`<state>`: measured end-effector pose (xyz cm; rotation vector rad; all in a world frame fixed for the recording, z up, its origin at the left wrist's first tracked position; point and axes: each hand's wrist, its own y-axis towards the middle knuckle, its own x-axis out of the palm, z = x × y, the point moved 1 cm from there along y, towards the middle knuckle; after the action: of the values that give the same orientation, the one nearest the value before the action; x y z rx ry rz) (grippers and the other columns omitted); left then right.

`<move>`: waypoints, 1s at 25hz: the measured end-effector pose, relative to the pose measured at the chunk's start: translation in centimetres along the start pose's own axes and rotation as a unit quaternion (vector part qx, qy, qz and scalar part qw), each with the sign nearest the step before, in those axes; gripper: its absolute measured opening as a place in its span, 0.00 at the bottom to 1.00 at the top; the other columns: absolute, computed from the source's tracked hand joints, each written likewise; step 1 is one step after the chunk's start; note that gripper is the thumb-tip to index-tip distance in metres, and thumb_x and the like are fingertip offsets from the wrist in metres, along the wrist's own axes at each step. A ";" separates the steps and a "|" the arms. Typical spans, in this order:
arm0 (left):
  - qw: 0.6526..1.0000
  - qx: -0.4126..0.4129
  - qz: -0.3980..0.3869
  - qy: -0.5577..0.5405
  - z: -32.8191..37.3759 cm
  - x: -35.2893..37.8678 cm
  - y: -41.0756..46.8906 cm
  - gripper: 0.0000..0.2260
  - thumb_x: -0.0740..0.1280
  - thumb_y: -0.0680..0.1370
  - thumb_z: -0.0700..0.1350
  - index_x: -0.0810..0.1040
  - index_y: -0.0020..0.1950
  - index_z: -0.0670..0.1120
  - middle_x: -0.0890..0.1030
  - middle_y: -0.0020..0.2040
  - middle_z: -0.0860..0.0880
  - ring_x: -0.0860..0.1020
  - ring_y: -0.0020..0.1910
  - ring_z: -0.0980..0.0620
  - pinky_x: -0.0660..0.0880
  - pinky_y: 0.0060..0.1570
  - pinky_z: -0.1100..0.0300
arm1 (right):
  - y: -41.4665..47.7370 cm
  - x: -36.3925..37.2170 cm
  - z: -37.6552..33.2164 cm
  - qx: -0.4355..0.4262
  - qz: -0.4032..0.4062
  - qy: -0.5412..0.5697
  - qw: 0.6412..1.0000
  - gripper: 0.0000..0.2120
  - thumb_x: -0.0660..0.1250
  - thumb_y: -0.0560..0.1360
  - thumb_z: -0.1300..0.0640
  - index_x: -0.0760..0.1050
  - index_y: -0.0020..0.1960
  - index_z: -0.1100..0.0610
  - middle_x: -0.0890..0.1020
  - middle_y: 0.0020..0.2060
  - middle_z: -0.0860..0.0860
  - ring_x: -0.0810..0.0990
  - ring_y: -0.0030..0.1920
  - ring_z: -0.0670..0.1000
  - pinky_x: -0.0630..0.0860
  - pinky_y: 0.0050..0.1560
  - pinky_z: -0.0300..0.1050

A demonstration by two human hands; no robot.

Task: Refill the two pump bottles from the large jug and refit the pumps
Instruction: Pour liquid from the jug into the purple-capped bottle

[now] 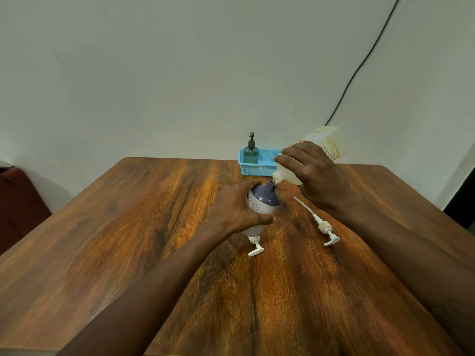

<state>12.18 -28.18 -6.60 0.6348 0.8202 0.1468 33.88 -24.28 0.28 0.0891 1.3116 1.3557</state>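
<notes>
My left hand (237,205) grips a purple-and-white pump bottle (264,200) standing on the wooden table (128,227), its neck open. My right hand (307,173) holds the large translucent jug (321,146) tipped down to the left, its spout touching or just above the bottle's mouth. A white pump with a long tube (322,224) lies on the table to the right of the bottle. A second white pump head (255,246) shows just in front of the bottle; the rest of it is hidden by my left wrist.
A blue plastic basket (267,163) sits at the table's far edge by the wall, with a green pump bottle (251,150) with a dark pump standing in it. A black cable (359,65) runs down the wall at the right.
</notes>
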 end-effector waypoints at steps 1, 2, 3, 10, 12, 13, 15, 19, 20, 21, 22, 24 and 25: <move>1.000 -0.002 0.001 -0.001 0.0 0.0 0.0 0.43 0.77 0.61 0.69 0.78 0.72 0.50 0.85 0.61 0.52 0.83 0.54 0.57 0.83 0.54 0.54 | 0.0 0.0 0.0 -0.002 -0.001 0.000 1.000 0.32 0.80 0.61 0.72 0.79 0.64 0.60 0.82 0.59 0.61 0.80 0.61 0.63 0.68 0.69 0.57; 1.000 -0.004 0.000 -0.001 0.0 0.0 0.0 0.44 0.77 0.61 0.69 0.78 0.72 0.50 0.85 0.61 0.52 0.83 0.54 0.57 0.83 0.55 0.54 | -0.1 0.0 0.0 -0.005 0.000 -0.001 1.000 0.32 0.80 0.61 0.72 0.79 0.64 0.60 0.83 0.59 0.61 0.80 0.60 0.63 0.67 0.69 0.57; 1.000 -0.004 -0.001 0.000 0.0 0.0 0.0 0.44 0.77 0.61 0.69 0.77 0.72 0.50 0.85 0.62 0.52 0.83 0.54 0.57 0.83 0.55 0.54 | -0.1 0.0 0.0 -0.007 0.000 -0.001 1.000 0.32 0.81 0.61 0.72 0.79 0.64 0.60 0.83 0.59 0.61 0.80 0.60 0.63 0.66 0.70 0.56; 1.000 0.001 -0.004 0.008 0.4 0.1 0.0 0.41 0.77 0.61 0.68 0.78 0.71 0.52 0.85 0.59 0.54 0.83 0.52 0.57 0.82 0.53 0.53 | 0.2 -0.5 -0.2 -0.019 0.003 0.010 1.000 0.30 0.79 0.63 0.73 0.79 0.64 0.62 0.82 0.59 0.61 0.80 0.60 0.64 0.70 0.69 0.59; 1.000 0.001 -0.008 0.006 0.5 0.2 0.1 0.42 0.77 0.61 0.70 0.78 0.71 0.51 0.85 0.60 0.54 0.83 0.52 0.57 0.82 0.54 0.54 | 0.3 -0.6 -0.2 -0.029 0.007 0.011 1.000 0.29 0.78 0.63 0.74 0.79 0.63 0.62 0.82 0.59 0.62 0.80 0.60 0.65 0.70 0.69 0.59; 1.000 0.000 -0.010 0.004 0.5 0.2 0.1 0.43 0.76 0.61 0.70 0.78 0.72 0.51 0.85 0.60 0.54 0.83 0.53 0.58 0.82 0.54 0.55 | 0.3 -0.6 -0.2 -0.033 0.007 0.009 0.999 0.29 0.78 0.63 0.74 0.79 0.63 0.63 0.82 0.59 0.62 0.80 0.60 0.65 0.69 0.70 0.59; 1.000 -0.003 -0.012 0.005 0.4 0.2 0.1 0.44 0.76 0.61 0.71 0.77 0.72 0.51 0.85 0.61 0.54 0.83 0.53 0.58 0.82 0.55 0.56 | 0.4 -0.6 -0.1 -0.044 0.005 0.006 0.999 0.29 0.77 0.64 0.73 0.79 0.63 0.63 0.82 0.59 0.63 0.80 0.61 0.65 0.68 0.70 0.59; 1.000 -0.010 -0.013 0.009 0.2 0.3 0.1 0.44 0.76 0.60 0.71 0.77 0.72 0.51 0.85 0.61 0.53 0.83 0.53 0.57 0.82 0.54 0.55 | 0.7 -0.6 -0.3 -0.074 0.001 0.002 0.997 0.27 0.77 0.65 0.71 0.79 0.63 0.63 0.82 0.59 0.64 0.81 0.61 0.66 0.70 0.70 0.61; 1.000 -0.012 -0.014 0.009 0.2 0.3 0.1 0.44 0.76 0.61 0.71 0.77 0.72 0.51 0.85 0.61 0.53 0.83 0.53 0.57 0.82 0.54 0.54 | 0.7 -0.5 -0.2 -0.083 0.000 -0.001 0.997 0.26 0.77 0.65 0.71 0.79 0.63 0.63 0.82 0.59 0.64 0.81 0.61 0.66 0.70 0.70 0.61; 1.000 -0.013 -0.014 0.008 0.2 0.3 0.1 0.44 0.76 0.61 0.71 0.77 0.72 0.51 0.85 0.61 0.53 0.83 0.53 0.57 0.82 0.54 0.54 | 0.8 -0.4 -0.2 -0.089 -0.001 -0.005 0.996 0.26 0.77 0.65 0.71 0.79 0.63 0.63 0.82 0.59 0.64 0.80 0.61 0.66 0.70 0.70 0.62; 1.000 -0.013 -0.014 0.007 0.2 0.3 0.1 0.44 0.76 0.61 0.71 0.77 0.72 0.51 0.85 0.61 0.53 0.83 0.53 0.57 0.82 0.54 0.55 | 0.8 -0.3 -0.2 -0.093 -0.002 -0.010 0.996 0.27 0.78 0.65 0.70 0.79 0.63 0.62 0.82 0.59 0.63 0.80 0.61 0.66 0.70 0.70 0.62; 1.000 -0.011 -0.013 0.003 0.3 0.2 0.0 0.43 0.76 0.61 0.70 0.78 0.72 0.51 0.85 0.60 0.53 0.83 0.53 0.58 0.82 0.54 0.56 | 0.8 -0.2 -0.1 -0.103 0.001 -0.019 0.994 0.27 0.78 0.65 0.70 0.79 0.64 0.62 0.82 0.60 0.63 0.80 0.61 0.65 0.68 0.72 0.61; 1.000 -0.010 -0.011 0.001 0.4 0.2 -0.1 0.43 0.76 0.61 0.70 0.78 0.72 0.51 0.85 0.61 0.53 0.83 0.53 0.57 0.82 0.54 0.57 | 0.8 -0.2 -0.2 -0.110 0.004 -0.023 0.994 0.27 0.78 0.66 0.70 0.79 0.64 0.62 0.82 0.59 0.63 0.80 0.61 0.65 0.67 0.72 0.60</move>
<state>12.59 -28.35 -6.61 0.6065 0.8266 0.1361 33.28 -24.23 0.90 -0.0254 1.1180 1.4880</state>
